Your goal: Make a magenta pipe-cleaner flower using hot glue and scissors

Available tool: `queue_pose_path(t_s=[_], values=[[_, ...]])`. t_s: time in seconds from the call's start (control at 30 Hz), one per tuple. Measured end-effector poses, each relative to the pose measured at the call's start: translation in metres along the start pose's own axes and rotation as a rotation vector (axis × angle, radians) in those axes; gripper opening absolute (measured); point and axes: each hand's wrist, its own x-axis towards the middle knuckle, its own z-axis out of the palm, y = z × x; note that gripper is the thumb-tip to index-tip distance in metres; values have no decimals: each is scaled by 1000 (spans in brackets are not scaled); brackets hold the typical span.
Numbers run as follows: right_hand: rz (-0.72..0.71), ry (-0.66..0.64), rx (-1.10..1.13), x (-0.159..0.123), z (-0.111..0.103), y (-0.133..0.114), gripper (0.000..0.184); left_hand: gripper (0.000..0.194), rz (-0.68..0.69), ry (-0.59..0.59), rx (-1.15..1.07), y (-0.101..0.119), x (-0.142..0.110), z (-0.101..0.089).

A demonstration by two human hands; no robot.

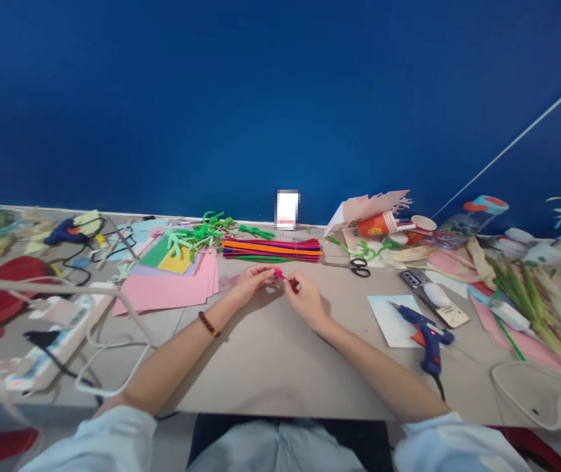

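My left hand [254, 283] pinches one end of a short, bent magenta pipe cleaner [279, 273]. The fingers of my right hand [306, 298] are closed on its other end, so the piece spans the small gap between both hands. Its exact shape is too small to make out. Just beyond my fingertips lies a bundle of pipe cleaners [270, 250] in orange, red, purple and green. Black-handled scissors [359, 267] rest on the table to the right of that bundle.
At right, a blue glue gun [428, 334] lies partly on a white sheet [383, 322], near a phone [432, 298]. Pink paper [166, 288] and green pipe-cleaner shapes [201, 233] lie left. A power strip [58, 341] with looping cables sits at far left; corn husks [531, 301] at far right.
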Motion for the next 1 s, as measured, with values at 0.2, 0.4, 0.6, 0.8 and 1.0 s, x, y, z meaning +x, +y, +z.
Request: queue_pose_path(t_s=[0.2,0.4,0.6,0.8,1.0], values=[[-286,123,-389,2,-8,-1,13,26,11,-8,-1,-3,1,-1],[-507,184,-607,6,-13,4,14,28,24,-21,-14,-4,1,-1],[-489,138,-533,6,-12,7,16,25,47,-24,-28,-5,-2,1],[-406,107,-459,5,-9,10,14,22,33,-92,-93,3,-5,3],[-383,97,-372,3,-8,6,13,22,4,-109,-145,7,-5,4]])
